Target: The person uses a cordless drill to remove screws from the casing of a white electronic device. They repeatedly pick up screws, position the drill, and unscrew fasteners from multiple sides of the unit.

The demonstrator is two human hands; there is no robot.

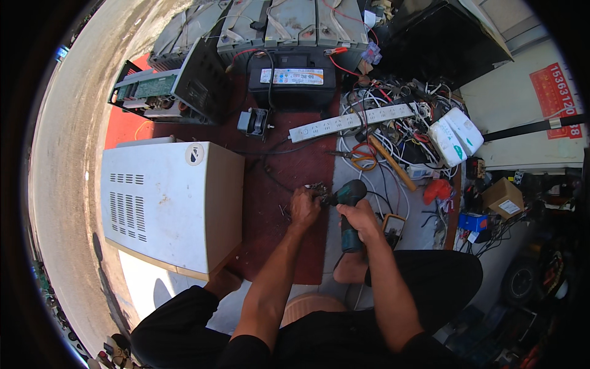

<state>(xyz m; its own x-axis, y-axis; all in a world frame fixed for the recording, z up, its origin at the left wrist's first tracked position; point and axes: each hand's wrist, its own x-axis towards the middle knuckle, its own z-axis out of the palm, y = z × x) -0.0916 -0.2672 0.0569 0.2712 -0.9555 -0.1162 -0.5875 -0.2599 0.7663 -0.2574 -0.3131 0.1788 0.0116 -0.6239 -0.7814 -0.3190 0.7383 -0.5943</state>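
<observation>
My right hand is wrapped round the handle of a dark teal cordless drill, whose front end points left. Close to that end, my left hand has its fingers closed on a small dark metallic piece. Its exact kind is too small to make out, and my fingers partly cover it. Both hands are low over the red mat, near its right edge. A few tiny loose metal bits lie on the mat beside my left hand.
A white vented metal cabinet stands left. Behind sit a black battery, several grey batteries and an opened device with a circuit board. A white power strip, orange-handled scissors, a wooden-handled tool and tangled cables lie right.
</observation>
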